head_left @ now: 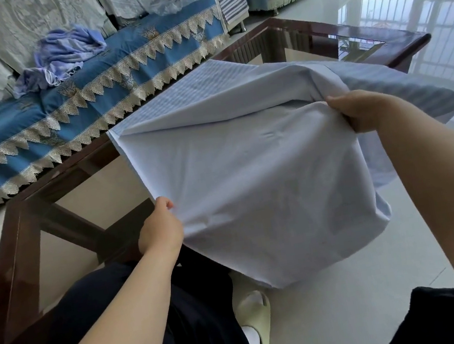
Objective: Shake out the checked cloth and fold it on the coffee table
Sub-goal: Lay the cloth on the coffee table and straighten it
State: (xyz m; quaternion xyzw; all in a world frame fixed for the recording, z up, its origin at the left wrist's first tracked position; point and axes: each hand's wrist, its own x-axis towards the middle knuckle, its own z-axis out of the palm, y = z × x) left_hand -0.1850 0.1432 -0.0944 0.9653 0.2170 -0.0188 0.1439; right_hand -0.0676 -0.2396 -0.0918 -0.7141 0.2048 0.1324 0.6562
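Glossy pale floor (pixel 346 316) lies open at lower right, beside a glass-topped wooden desk (pixel 395 41). Both hands pinch the pale blue checked cloth (pixel 250 174) mid-frame: left hand (pixel 159 230) its lower-left edge, right hand (pixel 365 111) its right edge.

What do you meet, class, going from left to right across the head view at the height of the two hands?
Wooden frame of the coffee table → left hand → checked cloth → right hand

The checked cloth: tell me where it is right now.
In the head view, the checked cloth hangs mid-frame, gripped by the left hand and right hand, over the coffee table's near right edge.
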